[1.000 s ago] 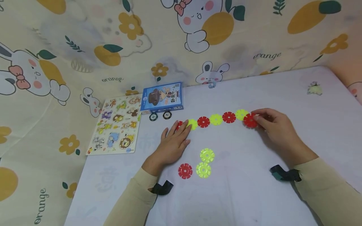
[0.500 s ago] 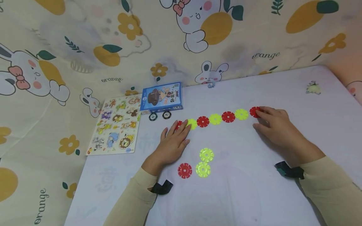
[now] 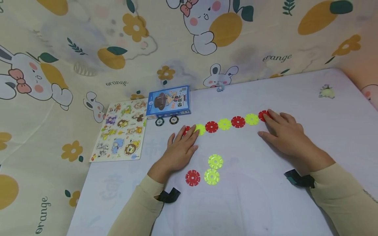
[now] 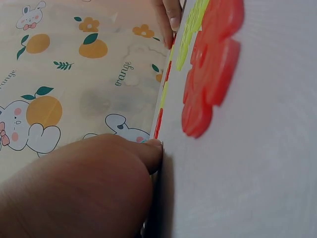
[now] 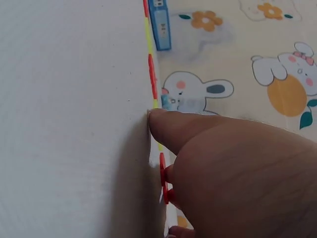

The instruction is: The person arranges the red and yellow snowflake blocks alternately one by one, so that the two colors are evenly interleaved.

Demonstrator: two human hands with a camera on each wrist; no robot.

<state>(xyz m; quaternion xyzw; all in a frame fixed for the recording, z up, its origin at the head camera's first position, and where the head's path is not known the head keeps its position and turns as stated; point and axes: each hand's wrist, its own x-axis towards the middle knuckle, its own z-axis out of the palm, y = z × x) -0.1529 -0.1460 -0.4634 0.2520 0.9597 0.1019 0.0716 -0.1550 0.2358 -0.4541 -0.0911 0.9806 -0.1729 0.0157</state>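
Head view first: a row of seven notched plastic discs [image 3: 224,124], red and yellow-green by turns, is laid across the white counter [image 3: 251,203]. Its left end is partly covered by the left hand [image 3: 180,150], fingers spread and straight, nothing pinched in that grip. Probably it's placed there so the row doesn't slide. The red plastic disc at the right end [image 3: 262,115] is touched by the fingertips of the right hand [image 3: 284,134]. That grip is spread too: fingers straight, thumb held off the disc, nothing pinched. The disc is tucked under the fingertips, just beside the last yellow-green disc [image 3: 252,119], likely so it can be nudged into line. Two loose yellow-green discs [image 3: 214,169] and one loose red disc [image 3: 193,177] are left nearer the camera, apart from both hands.

Left wrist view: the row is seen nearly edge-on past the thumb side of the hand. Most of the fingers are hidden, so the grip can't be judged from here.

Right wrist view: red edges are seen right by the fingers, below the thumb. Whether any weight is put on the disc can't be told.
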